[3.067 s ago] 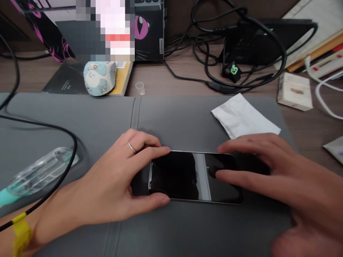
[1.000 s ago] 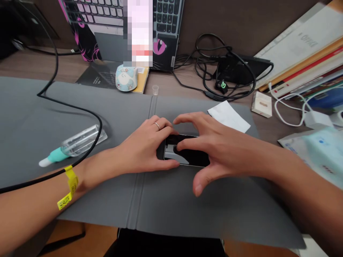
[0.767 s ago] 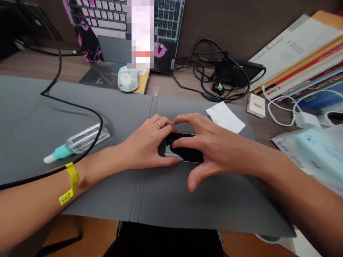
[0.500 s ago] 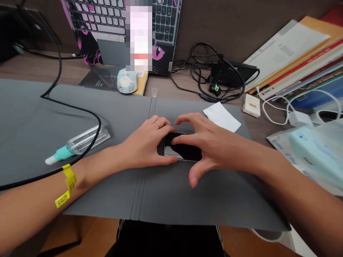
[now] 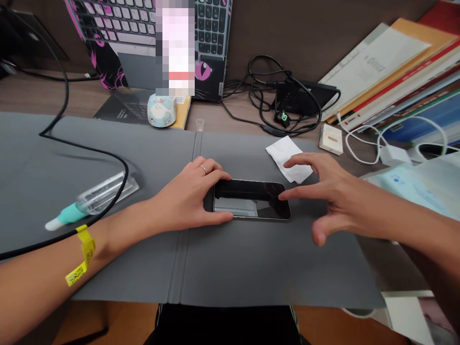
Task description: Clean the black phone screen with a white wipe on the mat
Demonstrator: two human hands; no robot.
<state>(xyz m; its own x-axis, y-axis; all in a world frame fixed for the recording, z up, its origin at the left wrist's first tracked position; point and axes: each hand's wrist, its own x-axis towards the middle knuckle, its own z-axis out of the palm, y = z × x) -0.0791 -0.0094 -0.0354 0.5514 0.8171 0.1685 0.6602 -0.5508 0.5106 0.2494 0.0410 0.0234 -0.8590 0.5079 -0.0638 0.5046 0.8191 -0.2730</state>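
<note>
A black phone [image 5: 251, 200] lies flat, screen up, on a grey mat [image 5: 223, 258]. My left hand [image 5: 187, 196] grips its left end, thumb on the near edge and fingers on the far edge. My right hand [image 5: 323, 196] is spread open at the phone's right end, one fingertip at the screen's right edge and the thumb hanging free. A crumpled white cloth [image 5: 289, 152] lies just behind my right hand.
A clear spray bottle with a teal cap [image 5: 89, 199] lies on the mat at left, under a black cable [image 5: 118, 163]. Behind are a laptop [image 5: 143, 28], a small patterned pouch [image 5: 161, 110], tangled cables [image 5: 283, 103], a small box [image 5: 331, 139], stacked books [image 5: 395, 72] and a blue packet [image 5: 420, 187].
My right hand slid from the phone's middle to its right end, uncovering the screen. My left hand kept its grip. The view shifted slightly.
</note>
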